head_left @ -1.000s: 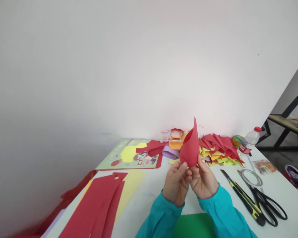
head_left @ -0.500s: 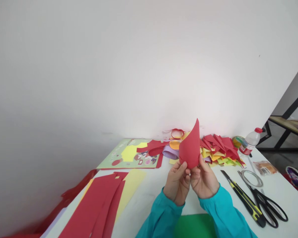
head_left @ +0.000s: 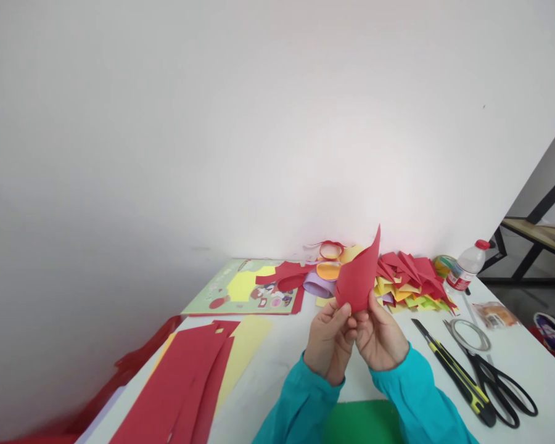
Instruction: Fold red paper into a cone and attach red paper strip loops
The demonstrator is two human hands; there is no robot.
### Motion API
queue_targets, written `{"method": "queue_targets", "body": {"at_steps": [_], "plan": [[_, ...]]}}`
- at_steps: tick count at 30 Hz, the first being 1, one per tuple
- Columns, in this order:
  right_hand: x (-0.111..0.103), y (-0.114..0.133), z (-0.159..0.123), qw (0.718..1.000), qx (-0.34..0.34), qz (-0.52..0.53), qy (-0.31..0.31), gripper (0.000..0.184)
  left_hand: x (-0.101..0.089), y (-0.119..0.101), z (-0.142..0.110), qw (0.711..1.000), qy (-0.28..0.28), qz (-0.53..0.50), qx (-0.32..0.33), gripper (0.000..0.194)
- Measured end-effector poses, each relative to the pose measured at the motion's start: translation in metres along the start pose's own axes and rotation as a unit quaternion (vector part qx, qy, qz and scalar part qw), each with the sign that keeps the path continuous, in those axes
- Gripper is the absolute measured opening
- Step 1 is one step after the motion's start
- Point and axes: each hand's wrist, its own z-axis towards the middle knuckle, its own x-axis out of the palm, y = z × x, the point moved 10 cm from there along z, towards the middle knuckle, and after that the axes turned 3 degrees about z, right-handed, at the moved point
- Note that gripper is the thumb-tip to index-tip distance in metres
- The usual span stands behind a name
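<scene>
Both hands hold one curled piece of red paper (head_left: 358, 277) up above the white table (head_left: 282, 345), its pointed tip leaning up and to the right. My left hand (head_left: 329, 338) pinches its lower edge from the left. My right hand (head_left: 380, 336) grips the same edge from the right, thumb on the paper. Both wrists wear teal sleeves. A green sheet (head_left: 361, 422) lies under my forearms.
Red strips (head_left: 185, 385) on a yellow sheet lie at the front left. A pile of red and yellow folded pieces (head_left: 409, 280) sits behind. Black scissors (head_left: 494, 376), a yellow-black utility knife (head_left: 453, 370), a tape ring (head_left: 467, 333) and a water bottle (head_left: 465, 268) are at the right.
The red paper's tip has tilted from upright to the right and the curl has loosened a little. My hands have stayed almost in place.
</scene>
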Motion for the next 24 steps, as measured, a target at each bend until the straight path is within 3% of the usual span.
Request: {"method": "queue_targets", "body": {"at_steps": [5,9,17,24], "plan": [[0.005,0.002,-0.001,1.0,-0.021,-0.006,0.012,0.029,-0.001,-0.003,0.003,0.999,0.006,0.022,0.024,0.03],[0.01,0.001,-0.002,0.999,-0.025,-0.02,0.04,0.028,0.0,0.004,0.005,1.0,0.025,0.012,0.008,0.03],[0.002,0.004,-0.001,1.0,-0.013,-0.023,-0.008,0.035,0.0,-0.002,0.002,1.0,0.011,-0.008,0.01,0.04],[0.006,0.002,0.002,0.998,-0.014,-0.045,0.031,0.036,0.005,-0.005,0.002,0.999,0.031,0.023,0.025,0.033]]}}
